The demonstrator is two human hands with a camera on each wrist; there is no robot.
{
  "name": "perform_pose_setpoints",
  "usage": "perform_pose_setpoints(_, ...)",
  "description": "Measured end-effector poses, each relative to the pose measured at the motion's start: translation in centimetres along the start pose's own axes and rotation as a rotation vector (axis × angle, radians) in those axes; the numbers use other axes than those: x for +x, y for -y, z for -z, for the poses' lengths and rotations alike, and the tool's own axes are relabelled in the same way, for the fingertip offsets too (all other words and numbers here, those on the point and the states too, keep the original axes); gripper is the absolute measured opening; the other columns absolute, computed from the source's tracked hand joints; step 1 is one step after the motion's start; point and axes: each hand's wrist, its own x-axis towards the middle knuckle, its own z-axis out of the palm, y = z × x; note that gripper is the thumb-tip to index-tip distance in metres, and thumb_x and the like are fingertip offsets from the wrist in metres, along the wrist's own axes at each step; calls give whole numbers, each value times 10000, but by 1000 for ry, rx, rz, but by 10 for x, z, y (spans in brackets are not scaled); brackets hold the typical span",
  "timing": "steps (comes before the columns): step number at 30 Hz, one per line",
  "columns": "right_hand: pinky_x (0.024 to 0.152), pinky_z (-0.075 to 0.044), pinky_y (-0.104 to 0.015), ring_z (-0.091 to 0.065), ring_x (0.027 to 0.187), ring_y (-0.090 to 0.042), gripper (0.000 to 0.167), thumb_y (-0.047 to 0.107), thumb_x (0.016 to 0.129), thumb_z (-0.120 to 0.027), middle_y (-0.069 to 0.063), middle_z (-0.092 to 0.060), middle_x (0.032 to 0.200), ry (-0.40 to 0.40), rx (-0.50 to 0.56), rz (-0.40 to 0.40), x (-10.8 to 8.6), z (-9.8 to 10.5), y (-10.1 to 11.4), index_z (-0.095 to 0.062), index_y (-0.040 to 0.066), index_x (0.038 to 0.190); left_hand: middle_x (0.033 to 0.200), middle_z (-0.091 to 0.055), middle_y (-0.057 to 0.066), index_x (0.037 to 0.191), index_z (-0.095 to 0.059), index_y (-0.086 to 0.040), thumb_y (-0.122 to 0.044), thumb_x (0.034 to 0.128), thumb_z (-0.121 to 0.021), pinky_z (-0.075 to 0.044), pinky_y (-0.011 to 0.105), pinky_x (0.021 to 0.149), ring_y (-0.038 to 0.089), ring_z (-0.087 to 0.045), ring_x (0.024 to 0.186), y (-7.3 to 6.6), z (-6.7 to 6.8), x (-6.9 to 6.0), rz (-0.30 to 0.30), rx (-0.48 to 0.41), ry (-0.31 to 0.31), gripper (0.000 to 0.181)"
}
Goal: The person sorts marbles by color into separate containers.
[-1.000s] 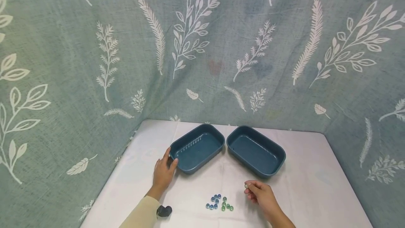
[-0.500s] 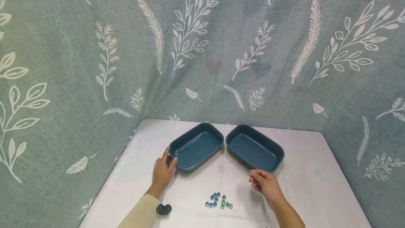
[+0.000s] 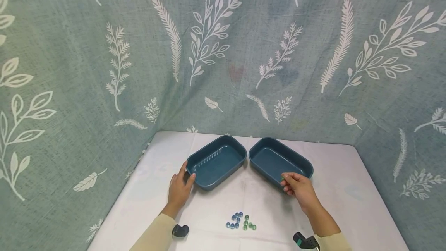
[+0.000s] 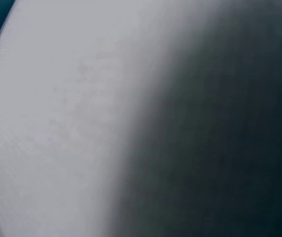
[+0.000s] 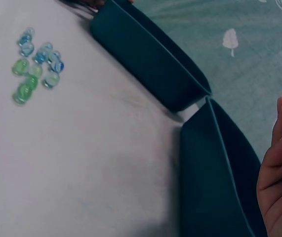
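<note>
My right hand (image 3: 299, 191) pinches a green marble (image 3: 282, 177) between thumb and fingertips, over the near rim of the right blue bin (image 3: 270, 160). The right wrist view shows the curled fingers (image 5: 279, 163) of that hand beside the bin's wall (image 5: 200, 182); the pinched marble is out of sight there. My left hand (image 3: 179, 191) rests against the near-left end of the left blue bin (image 3: 223, 165), thumb and fingers spread around its corner. The left wrist view is blurred and shows no hand.
Several blue marbles (image 3: 234, 217) and several green marbles (image 3: 245, 222) lie loose on the white tabletop (image 3: 209, 220), in front of the bins. A leaf-patterned cloth (image 3: 223, 49) hangs behind and at both sides. The bins' inner corners nearly touch.
My right hand has moved forward and slightly right with the green marble, from the bare table to over the right bin's near rim. The left hand stays at the left bin.
</note>
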Motion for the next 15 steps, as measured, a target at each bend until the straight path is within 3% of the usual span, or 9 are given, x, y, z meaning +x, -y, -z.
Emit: perform_pose_setpoints(15,594,-497,-229,-588,671,-99,400,220,1012,-557,-77,-668,866,12,-31,-8,43,13,6,-552,-91,1264,1482,-431,124,1545,-269,-234,-565,975,-462,-104,486,1152,359,-435,1316,-1,1,-1,8,7,9,686)
